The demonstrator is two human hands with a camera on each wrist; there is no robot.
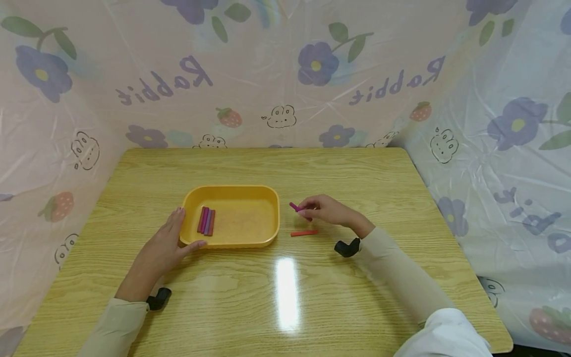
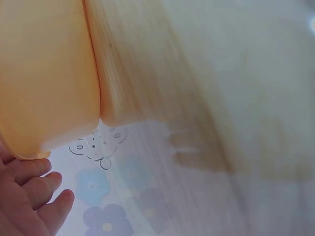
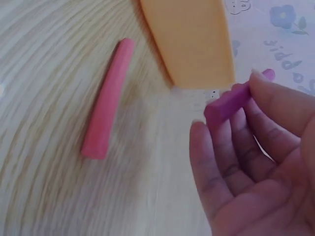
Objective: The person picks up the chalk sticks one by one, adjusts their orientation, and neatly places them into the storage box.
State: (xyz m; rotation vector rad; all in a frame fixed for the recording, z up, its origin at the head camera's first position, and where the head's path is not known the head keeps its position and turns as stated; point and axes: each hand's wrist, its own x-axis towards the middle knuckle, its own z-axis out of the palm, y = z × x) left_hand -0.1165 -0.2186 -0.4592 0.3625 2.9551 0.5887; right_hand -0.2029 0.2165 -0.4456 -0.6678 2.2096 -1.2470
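My right hand [image 1: 327, 210] pinches a magenta crayon [image 3: 231, 104], a short faceted stick, between thumb and fingers. It is just right of the yellow plastic tray [image 1: 243, 189]. Close below this hand, a red crayon [image 1: 304, 233] lies on the table; the right wrist view shows its tapered shape. At the tray's left end is my left hand [image 1: 162, 248], fingers extended along the outer side and thumb along the front rim. Inside the tray, toward its left side, several purple and reddish crayons [image 1: 206, 221] lie side by side.
The wood-grain table [image 1: 214, 307] has a light reflection at its front middle. A patterned sheet [image 1: 267, 74] with flowers and rabbits hangs behind it and along both sides. Black wrist pieces [image 1: 347, 248] show at both cuffs.
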